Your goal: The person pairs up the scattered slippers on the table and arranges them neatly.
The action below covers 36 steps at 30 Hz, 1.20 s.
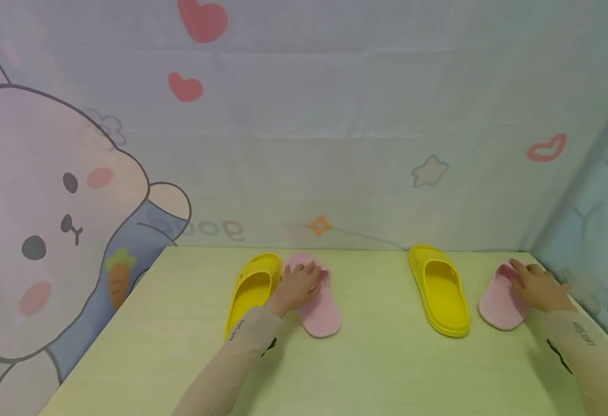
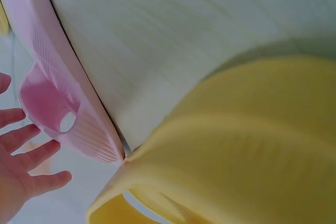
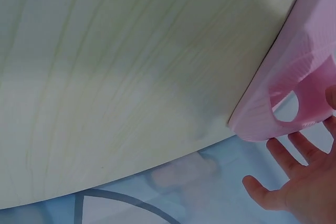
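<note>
My left hand (image 1: 295,287) lies over the strap of a pink slipper (image 1: 321,315) on the table. In the left wrist view its fingers are spread, with fingertips right at the strap's edge. A yellow slipper (image 1: 254,289) stands directly left of that pink one, partly behind my forearm. Over at the right, my right hand (image 1: 541,289) reaches across another pink slipper (image 1: 502,303). The right wrist view has these fingers apart too, tips at the strap (image 3: 262,116). Between the two pink slippers is a second yellow slipper (image 1: 444,294), toe toward the back, touched by neither hand.
The pale wooden table (image 1: 387,370) ends at the back against a hanging cloth (image 1: 309,144) printed with hearts and a cartoon animal. Another cloth (image 1: 589,242) hangs along the right side. The right pink slipper sits close to the table's right edge.
</note>
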Each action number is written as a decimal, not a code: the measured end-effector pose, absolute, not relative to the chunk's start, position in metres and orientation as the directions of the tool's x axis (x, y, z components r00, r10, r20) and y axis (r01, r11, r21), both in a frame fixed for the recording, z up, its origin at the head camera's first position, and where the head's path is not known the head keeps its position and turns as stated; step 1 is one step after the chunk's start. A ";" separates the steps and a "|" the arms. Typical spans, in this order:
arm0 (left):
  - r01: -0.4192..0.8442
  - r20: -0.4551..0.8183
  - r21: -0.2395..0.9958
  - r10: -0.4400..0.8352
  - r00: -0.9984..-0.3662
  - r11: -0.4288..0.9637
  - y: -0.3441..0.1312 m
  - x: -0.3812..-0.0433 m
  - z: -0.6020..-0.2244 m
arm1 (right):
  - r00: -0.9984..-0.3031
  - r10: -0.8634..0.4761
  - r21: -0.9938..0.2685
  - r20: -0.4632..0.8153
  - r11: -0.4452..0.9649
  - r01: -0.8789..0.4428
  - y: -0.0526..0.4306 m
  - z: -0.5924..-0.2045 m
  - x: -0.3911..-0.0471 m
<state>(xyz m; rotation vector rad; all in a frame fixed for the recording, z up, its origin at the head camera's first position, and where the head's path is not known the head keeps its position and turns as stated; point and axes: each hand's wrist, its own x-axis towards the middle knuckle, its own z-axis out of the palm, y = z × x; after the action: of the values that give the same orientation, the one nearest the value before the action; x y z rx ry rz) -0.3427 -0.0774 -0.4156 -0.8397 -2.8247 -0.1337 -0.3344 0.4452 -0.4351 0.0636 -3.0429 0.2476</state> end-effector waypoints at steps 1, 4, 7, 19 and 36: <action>0.550 0.212 0.029 0.533 -0.819 0.834 -0.077 -0.342 -0.415 | -0.996 -0.026 -0.164 0.086 0.986 -0.040 0.445 -0.434 -0.334; 0.553 0.215 0.022 0.536 -0.816 0.833 -0.077 -0.341 -0.415 | -0.997 -0.002 -0.192 0.074 0.981 -0.016 0.443 -0.432 -0.332; 0.555 0.223 0.005 0.540 -0.811 0.832 -0.077 -0.341 -0.417 | -0.998 0.010 -0.223 0.068 0.975 -0.006 0.443 -0.431 -0.329; 0.606 0.196 0.010 0.593 -0.781 0.795 -0.077 -0.334 -0.419 | -0.963 -0.196 -0.258 0.183 0.936 -0.239 0.462 -0.440 -0.317; 0.623 0.156 0.031 0.612 -0.775 0.782 -0.073 -0.334 -0.422 | -0.947 -0.262 -0.234 0.185 0.924 -0.301 0.456 -0.432 -0.306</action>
<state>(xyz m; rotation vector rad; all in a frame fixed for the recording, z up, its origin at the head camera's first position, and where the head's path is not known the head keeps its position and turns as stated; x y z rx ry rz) -0.3343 -0.0727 -0.4221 -0.9873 -2.8339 -0.1214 -0.3059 0.4564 -0.4323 0.4316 -2.9332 0.3917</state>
